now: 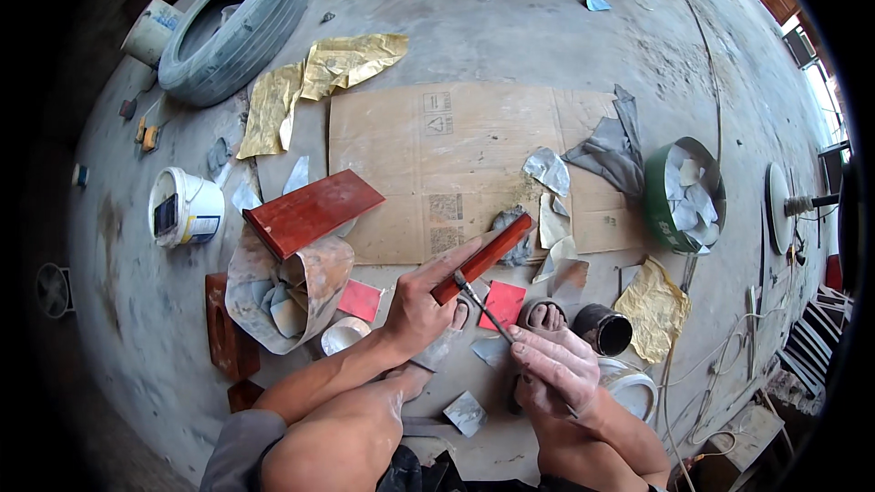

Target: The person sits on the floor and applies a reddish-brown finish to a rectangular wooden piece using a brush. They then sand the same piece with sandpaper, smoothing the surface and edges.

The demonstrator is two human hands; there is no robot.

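My left hand [417, 312] grips a narrow glossy red-brown wooden bar [492, 251], tilted up and to the right. Between the fingers of my right hand [558, 366] is a thin paintbrush [490, 317], its tip touching the bar's lower end. Beyond my left hand, a red-brown wooden panel [314, 210] rests across a worn bucket [326, 273] that holds torn scraps. A dark can [588, 326] stands just past my right hand. Red square sheets [506, 302] lie near my feet, one on each side of my left hand.
Flattened cardboard [383, 146] covers the floor ahead, with sandpaper scraps and a grey cloth [609, 157] on its right. A green tub [658, 210] of scraps stands at right. Leftward are a white bucket [202, 196], a tire [273, 46] and a red-brown block [228, 337].
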